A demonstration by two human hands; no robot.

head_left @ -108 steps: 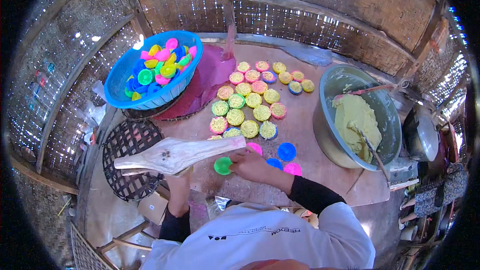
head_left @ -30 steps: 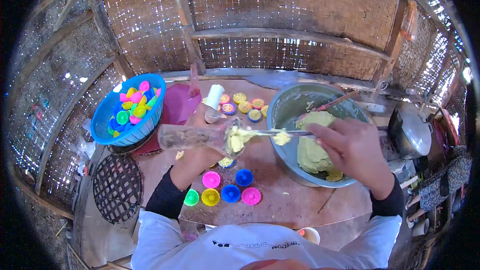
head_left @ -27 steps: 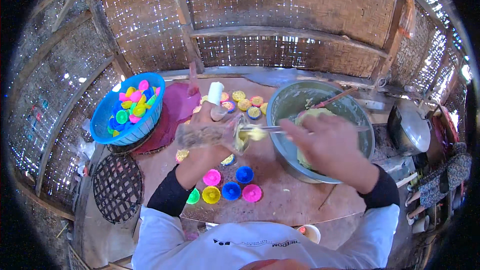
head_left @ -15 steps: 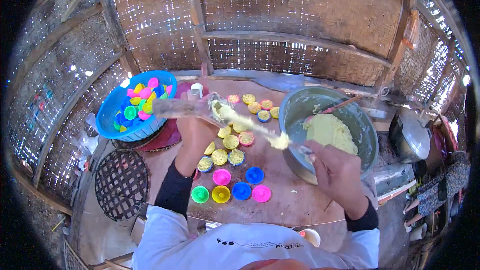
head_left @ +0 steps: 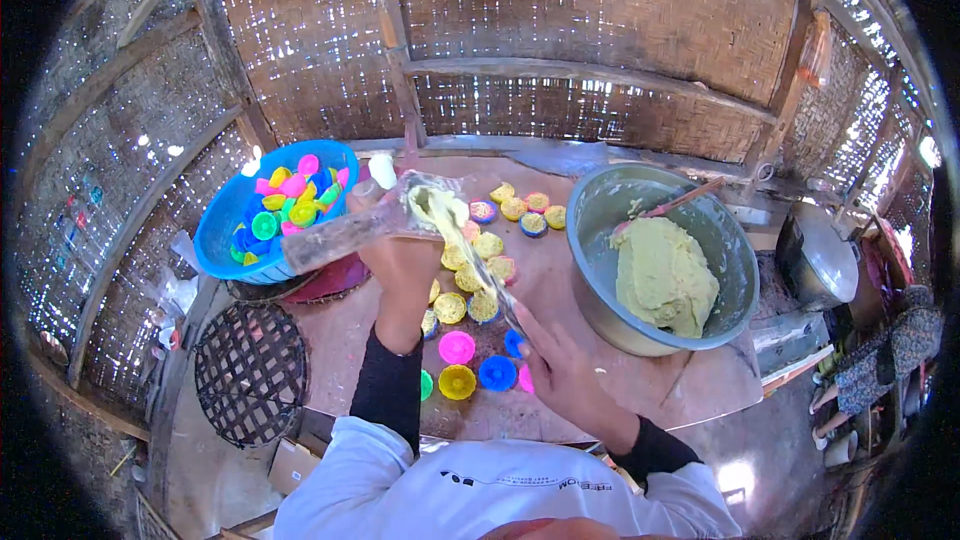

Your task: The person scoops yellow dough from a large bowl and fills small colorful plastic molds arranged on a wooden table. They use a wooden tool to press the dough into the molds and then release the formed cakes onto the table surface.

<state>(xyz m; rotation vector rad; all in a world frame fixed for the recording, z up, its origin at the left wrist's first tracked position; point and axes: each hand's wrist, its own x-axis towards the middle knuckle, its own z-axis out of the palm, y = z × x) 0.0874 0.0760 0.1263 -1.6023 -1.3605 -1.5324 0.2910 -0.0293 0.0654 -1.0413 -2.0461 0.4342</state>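
My left hand (head_left: 400, 265) is closed round a worn, wood-coloured tube (head_left: 340, 235) held aslant above the table. Pale yellow dough (head_left: 435, 205) sits at the tube's right end. My right hand (head_left: 565, 365) grips a thin metal spoon (head_left: 508, 305), whose dough-coated front part reaches up to that end. Below the spoon, small moulds filled with yellow dough (head_left: 453, 308) stand in rows. Nearer me are unfilled coloured moulds, among them a pink mould (head_left: 457, 347), a yellow mould (head_left: 457, 382) and a blue mould (head_left: 497, 373); my right hand partly hides others.
A large grey-green basin (head_left: 590, 285) at the right holds a mound of dough (head_left: 665, 275) and a stick-like handle (head_left: 685, 197). A blue basket (head_left: 215, 240) of coloured moulds stands at the left, near a dark woven tray (head_left: 250, 375). Beyond the basin sits a metal pot (head_left: 825, 255).
My right hand has moved left and nearer me, away from the basin. The spoon's dough-laden end has gone from beside the basin to the tube's end, and the tube tilts more.
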